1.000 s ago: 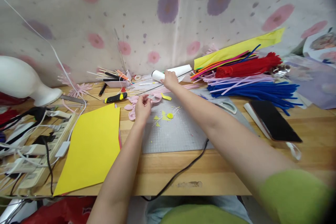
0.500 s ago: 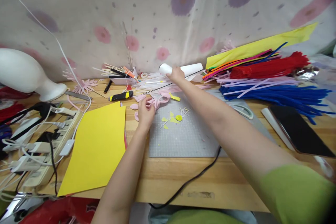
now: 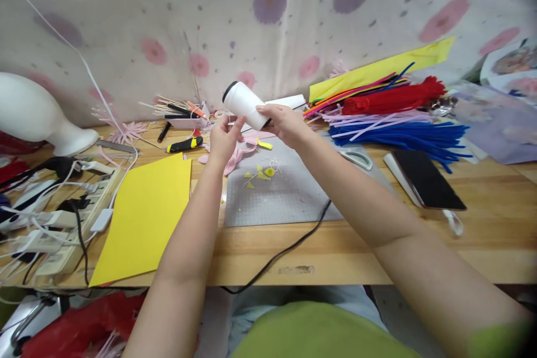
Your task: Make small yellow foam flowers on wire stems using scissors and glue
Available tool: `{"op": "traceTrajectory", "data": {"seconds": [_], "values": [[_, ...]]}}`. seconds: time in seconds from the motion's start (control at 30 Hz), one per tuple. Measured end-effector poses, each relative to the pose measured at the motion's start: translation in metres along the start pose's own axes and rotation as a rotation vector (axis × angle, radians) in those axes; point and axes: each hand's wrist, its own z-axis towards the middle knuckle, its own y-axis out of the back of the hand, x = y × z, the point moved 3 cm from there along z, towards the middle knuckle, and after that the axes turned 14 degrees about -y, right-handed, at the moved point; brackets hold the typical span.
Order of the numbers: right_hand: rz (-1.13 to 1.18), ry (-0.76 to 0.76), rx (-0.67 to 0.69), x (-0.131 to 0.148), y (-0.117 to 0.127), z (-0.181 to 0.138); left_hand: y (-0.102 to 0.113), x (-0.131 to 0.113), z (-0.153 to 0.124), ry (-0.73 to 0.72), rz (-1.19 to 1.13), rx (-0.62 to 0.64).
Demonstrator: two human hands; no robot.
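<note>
Above the grey cutting mat (image 3: pixel 289 201) a white cylinder with black ends (image 3: pixel 245 103) is held at a tilt. My right hand (image 3: pixel 287 123) is closed round its lower right end. My left hand (image 3: pixel 224 140) meets its lower left side, thumb and fingers curled against it; some fingertips are hidden. Pink cut pieces (image 3: pixel 235 161) lie beneath and beside my left hand. Small yellow scraps (image 3: pixel 262 174) and a little yellow coil (image 3: pixel 269 172) rest on the mat, with thin white strands beside them.
Yellow sheets (image 3: pixel 142 224), a power strip (image 3: pixel 98 196) with tangled cables and a utility knife (image 3: pixel 184 144) are on the left. Blue pipe cleaners (image 3: pixel 394 140), red ones (image 3: pixel 394 98), scissors (image 3: pixel 356 159) and a phone (image 3: pixel 428 179) lie right. A black cord (image 3: pixel 285 251) crosses the front edge.
My right hand has lifted the white cylinder from the back of the table and brought it left and nearer. My left hand has left the pink pieces and risen to the cylinder.
</note>
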Motion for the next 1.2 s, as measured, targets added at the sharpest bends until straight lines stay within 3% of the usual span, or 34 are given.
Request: {"op": "traceTrajectory", "data": {"seconds": [0.17, 0.33, 0.47, 0.57, 0.67, 0.83, 0.9, 0.97, 1.07, 1.13, 1.2], "values": [[0.120, -0.070, -0.081, -0.024, 0.015, -0.015, 0.018, -0.022, -0.020, 0.214, -0.145, 0.128], [0.090, -0.135, -0.071, -0.048, 0.013, -0.030, 0.042, -0.029, -0.029, 0.317, -0.226, 0.101], [0.022, -0.156, -0.082, -0.064, 0.016, -0.040, 0.056, -0.014, -0.039, 0.386, 0.083, -0.031], [-0.028, -0.196, -0.150, -0.075, 0.024, -0.044, 0.065, -0.002, -0.044, 0.304, 0.443, -0.151], [-0.112, -0.200, -0.192, -0.083, 0.031, -0.047, 0.067, 0.007, -0.043, 0.254, 0.535, -0.206], [-0.317, -0.141, -0.312, -0.083, 0.045, -0.057, 0.069, 0.004, -0.038, 0.303, 0.394, -0.153], [-0.364, -0.110, -0.336, -0.079, 0.050, -0.061, 0.073, -0.003, -0.038, 0.431, 0.236, -0.062], [-0.300, -0.118, -0.266, -0.076, 0.052, -0.064, 0.074, -0.013, -0.041, 0.576, -0.080, 0.080], [-0.135, -0.178, -0.031, -0.073, 0.046, -0.064, 0.075, -0.036, -0.036, 0.437, -0.440, -0.016], [-0.051, -0.209, 0.093, -0.074, 0.038, -0.062, 0.073, -0.044, -0.031, 0.329, -0.492, -0.130], [0.022, -0.230, 0.135, -0.078, 0.031, -0.060, 0.067, -0.045, -0.025, 0.287, -0.453, -0.188]]}}
